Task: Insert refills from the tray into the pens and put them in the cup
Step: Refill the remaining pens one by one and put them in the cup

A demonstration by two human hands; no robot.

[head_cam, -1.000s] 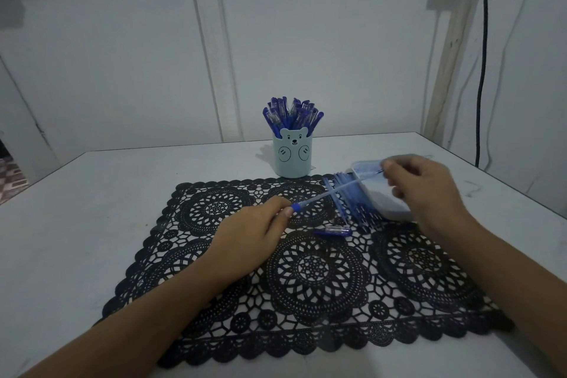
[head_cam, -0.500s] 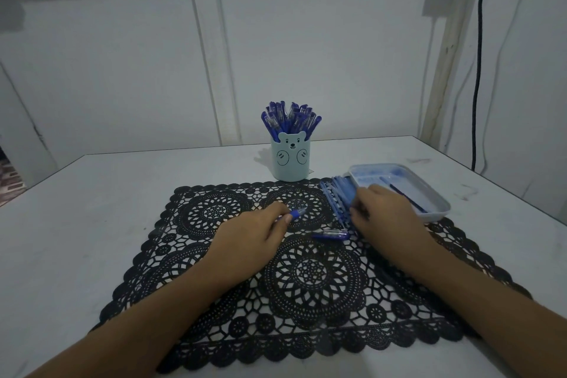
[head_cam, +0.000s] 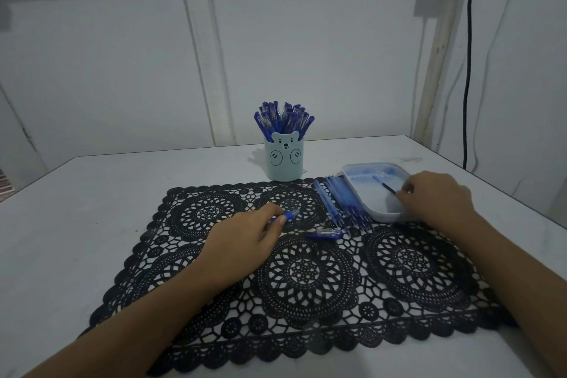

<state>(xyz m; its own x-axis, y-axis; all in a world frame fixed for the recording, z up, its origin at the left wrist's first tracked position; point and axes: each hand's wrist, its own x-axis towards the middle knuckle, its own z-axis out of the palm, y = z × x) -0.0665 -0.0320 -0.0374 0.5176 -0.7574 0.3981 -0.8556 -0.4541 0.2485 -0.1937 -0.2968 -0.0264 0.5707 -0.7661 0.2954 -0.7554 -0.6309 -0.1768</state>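
Step in hand: fetching a refill.

- R hand (head_cam: 435,199) is over the tray's near-right side, fingers curled. The tips meet the near end of a dark refill (head_cam: 385,186) lying slantwise on the tray floor. Looks pinched, but contact is small in frame, so not 100% sure.
- Tray (head_cam: 372,215) sits at the mat's far-right corner. I can make out only that one refill in it.
- L hand (head_cam: 242,244) rests on the mat (head_cam: 306,273), fingers wrapped round a pen (head_cam: 287,217). Only its blue end pokes out past the fingertips and the rest is hidden, so I can't tell which end faces the R hand.
- Row of barrels (head_cam: 340,202) lies on the mat, touching the tray's left wall.
- One cap (head_cam: 325,234) lies loose on the mat between the hands.
- Cup (head_cam: 283,163) is on the table (head_cam: 92,193) just behind the mat, already packed with pens.

My read: task is far along.

Next move needs:
- Lift the refill clear of the tray wall w/o dropping it.
- Bring it across to the L hand.
- Line up tip w/ the open barrel end. It's thin and bendy, so feed it straight.
- Then cap on, pen into cup.
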